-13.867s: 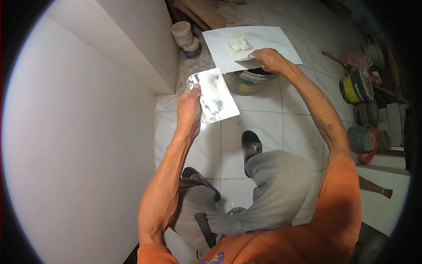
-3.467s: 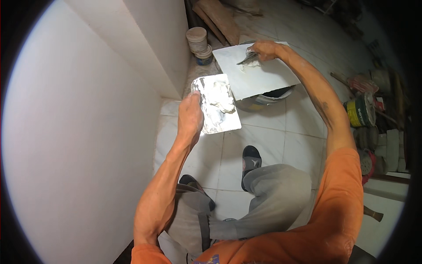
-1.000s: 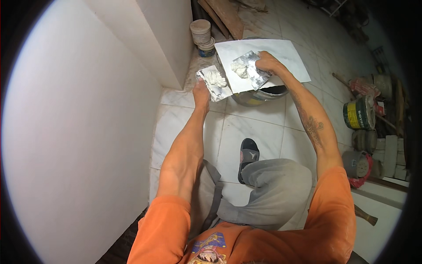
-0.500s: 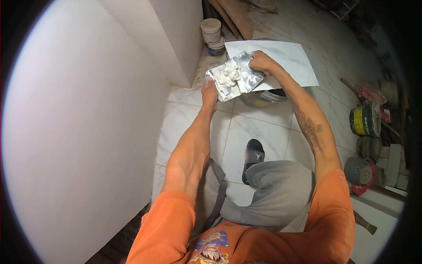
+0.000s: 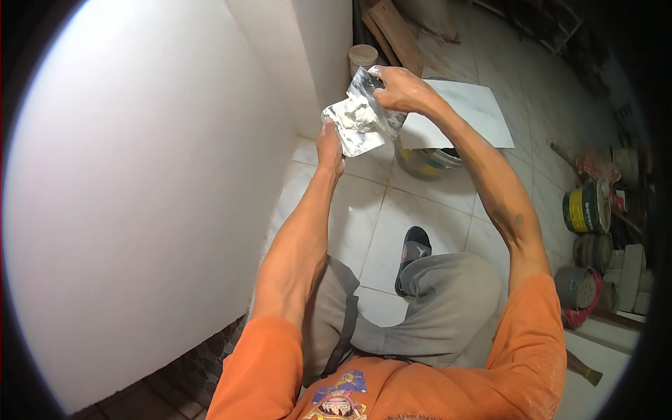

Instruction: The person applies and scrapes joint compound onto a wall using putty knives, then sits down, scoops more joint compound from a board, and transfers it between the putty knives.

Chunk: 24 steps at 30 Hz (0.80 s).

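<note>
My left hand (image 5: 329,148) is closed on the edge of a flat metal putty spreader (image 5: 362,145), its blade smeared with white. A lump of white putty (image 5: 358,114) lies where this blade meets a second metal spreader (image 5: 393,124). My right hand (image 5: 404,91) grips that second spreader from its far side, fingers wrapped over the edge and white smears on the fingertips. The two blades are held at an angle to each other, touching or overlapping at the putty. Part of each handle edge is hidden by my hands.
A smooth white wall (image 5: 154,182) rises close on my left. Just beyond my hands, a white board (image 5: 479,112) lies across a bucket (image 5: 427,165). A small tub (image 5: 362,56) stands by the wall corner. Along the right are a yellow-and-dark bucket (image 5: 586,208) and a grey pail (image 5: 575,287).
Both spreaders have shifted left relative to the board, nearer the wall corner. My right hand has moved left and up with its blade tilted more steeply; the putty sits more bunched between the blades.
</note>
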Each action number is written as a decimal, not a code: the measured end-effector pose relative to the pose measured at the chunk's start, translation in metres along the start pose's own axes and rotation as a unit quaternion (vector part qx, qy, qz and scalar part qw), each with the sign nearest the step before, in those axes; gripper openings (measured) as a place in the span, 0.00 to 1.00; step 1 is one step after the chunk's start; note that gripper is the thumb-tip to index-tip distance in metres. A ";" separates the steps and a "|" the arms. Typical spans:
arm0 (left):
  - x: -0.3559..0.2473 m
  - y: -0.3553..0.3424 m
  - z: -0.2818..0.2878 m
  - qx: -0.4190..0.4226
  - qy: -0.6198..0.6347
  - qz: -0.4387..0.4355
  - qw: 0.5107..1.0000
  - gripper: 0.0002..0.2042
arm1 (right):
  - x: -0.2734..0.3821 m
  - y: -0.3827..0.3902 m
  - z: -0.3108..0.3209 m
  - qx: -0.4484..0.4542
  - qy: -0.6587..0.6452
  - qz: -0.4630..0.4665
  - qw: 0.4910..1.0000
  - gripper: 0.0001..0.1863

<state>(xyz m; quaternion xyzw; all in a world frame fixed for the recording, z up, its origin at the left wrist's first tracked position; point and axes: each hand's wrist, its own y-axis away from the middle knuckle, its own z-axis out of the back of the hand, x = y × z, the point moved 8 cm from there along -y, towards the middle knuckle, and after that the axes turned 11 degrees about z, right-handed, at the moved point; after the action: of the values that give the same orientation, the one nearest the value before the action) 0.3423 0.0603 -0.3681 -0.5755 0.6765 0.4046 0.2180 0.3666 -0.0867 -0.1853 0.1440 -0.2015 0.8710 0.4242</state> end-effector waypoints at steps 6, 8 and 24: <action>-0.011 0.020 -0.021 0.054 0.006 0.005 0.999 0.18 | 0.042 0.052 0.030 -0.094 0.015 0.062 0.994 0.17; -0.012 0.038 -0.030 0.053 0.042 0.051 0.996 0.15 | 0.063 0.076 0.046 -0.162 0.013 0.171 0.972 0.16; -0.091 0.219 -0.118 0.173 0.069 0.158 0.970 0.12 | 0.171 0.200 0.114 -0.403 0.039 0.348 0.845 0.09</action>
<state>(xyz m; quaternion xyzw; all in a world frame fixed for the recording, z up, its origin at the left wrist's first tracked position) 0.1753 0.0232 -0.1664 -0.4413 0.8320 0.2702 0.2000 0.1144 -0.1361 -0.0588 -0.1535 -0.5550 0.8086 0.1211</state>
